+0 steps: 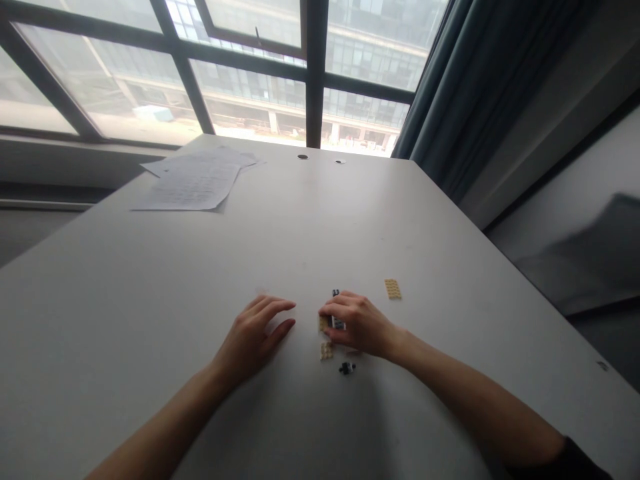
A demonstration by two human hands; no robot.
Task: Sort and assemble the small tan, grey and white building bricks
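My left hand rests on the white table, thumb and fingers apart with nothing between them. To its right, my right hand curls its fingers and thumb around small building-brick pieces. Within that grip I make out a tan studded piece and a grey-and-black piece, both partly hidden by the fingers. A dark piece peeks out just beyond the knuckles. Nearer to me lie another tan studded piece and a small black piece. Farther right is a flat tan studded plate.
Printed paper sheets lie overlapping at the table's far left. Two round cable holes are near its far edge. Behind stands a dark-framed window, with a blue-grey curtain on the right.
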